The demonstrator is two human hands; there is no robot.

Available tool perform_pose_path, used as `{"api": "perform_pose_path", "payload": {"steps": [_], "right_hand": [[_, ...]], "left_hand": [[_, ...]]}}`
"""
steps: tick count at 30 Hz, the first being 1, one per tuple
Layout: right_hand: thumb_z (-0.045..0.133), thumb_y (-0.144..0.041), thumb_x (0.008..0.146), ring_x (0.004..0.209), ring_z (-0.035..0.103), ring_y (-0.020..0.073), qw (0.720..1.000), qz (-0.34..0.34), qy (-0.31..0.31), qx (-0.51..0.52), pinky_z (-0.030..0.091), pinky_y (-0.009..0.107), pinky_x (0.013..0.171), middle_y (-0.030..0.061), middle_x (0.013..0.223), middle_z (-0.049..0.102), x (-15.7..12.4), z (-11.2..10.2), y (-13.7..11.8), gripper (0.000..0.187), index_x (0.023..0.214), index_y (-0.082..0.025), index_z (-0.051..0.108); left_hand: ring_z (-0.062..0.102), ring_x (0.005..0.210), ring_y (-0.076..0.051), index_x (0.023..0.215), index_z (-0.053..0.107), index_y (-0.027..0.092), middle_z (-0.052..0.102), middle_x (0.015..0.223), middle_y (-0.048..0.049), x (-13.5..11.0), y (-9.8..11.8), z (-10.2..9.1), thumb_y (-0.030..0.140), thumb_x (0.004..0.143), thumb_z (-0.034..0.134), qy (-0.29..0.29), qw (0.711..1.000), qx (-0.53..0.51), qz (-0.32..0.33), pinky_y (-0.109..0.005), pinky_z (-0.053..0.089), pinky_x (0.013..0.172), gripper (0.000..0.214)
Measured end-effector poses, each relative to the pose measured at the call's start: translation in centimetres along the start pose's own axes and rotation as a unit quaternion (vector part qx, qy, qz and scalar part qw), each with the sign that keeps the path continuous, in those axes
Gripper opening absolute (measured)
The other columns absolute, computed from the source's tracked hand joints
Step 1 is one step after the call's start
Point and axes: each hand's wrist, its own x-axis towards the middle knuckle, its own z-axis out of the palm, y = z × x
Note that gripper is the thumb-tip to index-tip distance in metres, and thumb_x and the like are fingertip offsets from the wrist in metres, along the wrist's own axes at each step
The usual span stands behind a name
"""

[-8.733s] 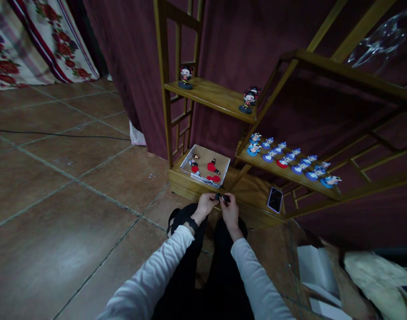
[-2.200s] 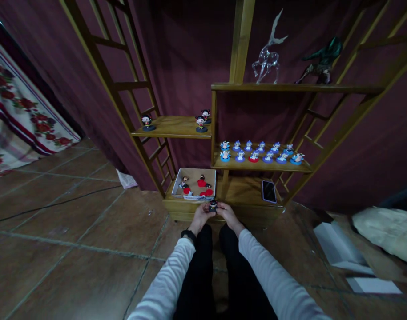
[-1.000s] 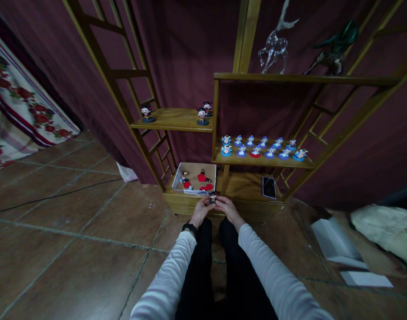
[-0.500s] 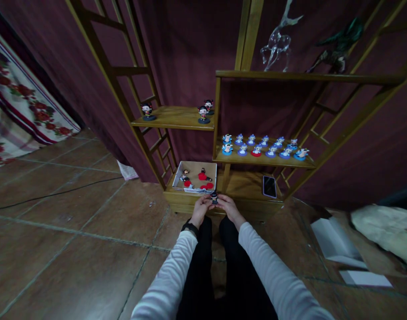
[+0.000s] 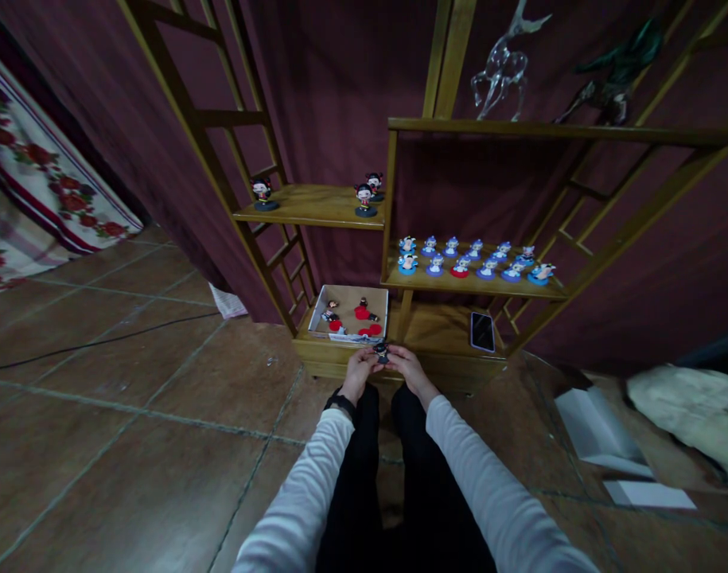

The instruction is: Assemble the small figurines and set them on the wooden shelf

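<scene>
Between my two hands is a small dark figurine point(image 5: 382, 352) on a dark base. My left hand point(image 5: 361, 371) pinches it from the left, with a black band on that wrist. My right hand point(image 5: 408, 368) closes on its right side. Just beyond the hands stands an open cardboard box point(image 5: 375, 298) holding figurine parts and several red discs point(image 5: 374, 329). On the upper left shelf, one black-haired figurine point(image 5: 262, 193) stands at the left end, and two more, among them a front figurine point(image 5: 364, 200), stand at the right end.
Several blue and purple figurines point(image 5: 461, 266) stand in rows on the right shelf point(image 5: 471, 284). A phone point(image 5: 481, 331) lies on the lower board. Above are a clear deer ornament point(image 5: 500, 68) and a dark statue point(image 5: 620, 72). White packaging point(image 5: 602, 430) lies on the floor at right.
My hands keep hold of the figurine, which has tilted or turned slightly. The camera view has shifted a little; the shelf items look the same.
</scene>
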Motion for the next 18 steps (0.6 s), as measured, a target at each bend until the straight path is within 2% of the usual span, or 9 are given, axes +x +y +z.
{"api": "perform_pose_path", "payload": {"steps": [7, 13, 18], "right_hand": [[0.069, -0.034, 0.061, 0.085, 0.062, 0.0177, 1.0, -0.006, 0.01, 0.009, 0.049, 0.032, 0.075, 0.0063, 0.099, 0.065, 0.0, 0.1, -0.2, 0.038, 0.095, -0.018, 0.062], [0.068, -0.032, 0.063, 0.066, 0.061, 0.0124, 1.0, 0.021, 0.014, -0.009, 0.05, 0.029, 0.068, 0.003, 0.079, 0.066, 0.5, 0.0, 0.6, 0.03, 0.089, -0.017, 0.062], [0.069, -0.029, 0.062, 0.057, 0.057, 0.0094, 0.999, 0.026, 0.026, -0.031, 0.05, 0.025, 0.06, 0.0013, 0.073, 0.065, 0.8, -0.1, 1.0, 0.027, 0.085, -0.016, 0.062]], "left_hand": [[0.063, 0.065, -0.012, 0.091, 0.059, 0.012, 0.064, 0.068, -0.0025, 0.0, -0.2, -0.2, 0.01, 0.063, 0.071, 0.0, 1.0, -0.009, 0.004, -0.03, 0.053, 0.071, 0.03], [0.063, 0.064, -0.012, 0.083, 0.059, 0.011, 0.063, 0.068, -0.0027, 0.6, -0.6, -0.6, 0.004, 0.061, 0.071, 0.01, 1.0, -0.016, -0.005, -0.029, 0.053, 0.071, 0.026], [0.064, 0.062, -0.013, 0.077, 0.058, 0.009, 0.064, 0.067, -0.0049, 0.8, -0.4, -0.7, 0.009, 0.064, 0.071, 0.02, 0.999, -0.006, -0.033, -0.03, 0.054, 0.069, 0.019]]}}
